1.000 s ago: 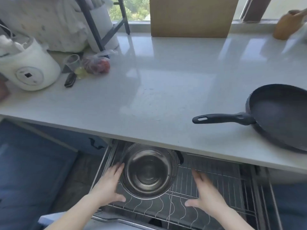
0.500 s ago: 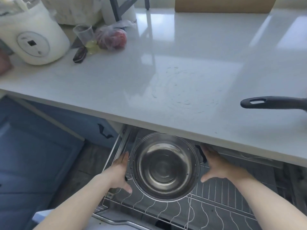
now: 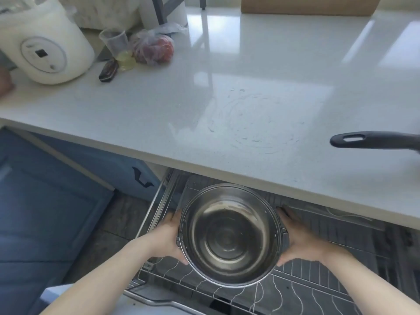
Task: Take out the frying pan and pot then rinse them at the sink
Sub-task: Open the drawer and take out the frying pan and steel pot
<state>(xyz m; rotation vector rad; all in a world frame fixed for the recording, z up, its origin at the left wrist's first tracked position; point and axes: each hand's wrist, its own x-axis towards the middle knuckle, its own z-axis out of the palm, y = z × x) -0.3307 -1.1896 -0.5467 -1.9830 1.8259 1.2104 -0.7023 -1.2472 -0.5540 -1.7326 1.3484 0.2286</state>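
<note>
A shiny steel pot [image 3: 230, 236] sits over the wire rack of a pulled-out drawer [image 3: 318, 289] below the counter. My left hand [image 3: 169, 239] grips its left side handle and my right hand [image 3: 300, 238] grips the black handle on its right side. The pot's inside holds nothing. Only the black handle of the frying pan [image 3: 372, 140] shows, lying on the white countertop [image 3: 227, 92] at the right edge of view; the pan's body is out of frame.
On the counter's far left stand a white cooker [image 3: 43, 51], a clear plastic cup [image 3: 114, 42], a bag with red fruit [image 3: 154, 48] and a small dark object [image 3: 109, 70]. A blue cabinet door [image 3: 45, 212] hangs to the left of the drawer. A cardboard box [image 3: 309, 5] stands at the back.
Both hands closed in from beside the pot onto its two handles. The view shifted left and downward, so the pan's body left the frame.
</note>
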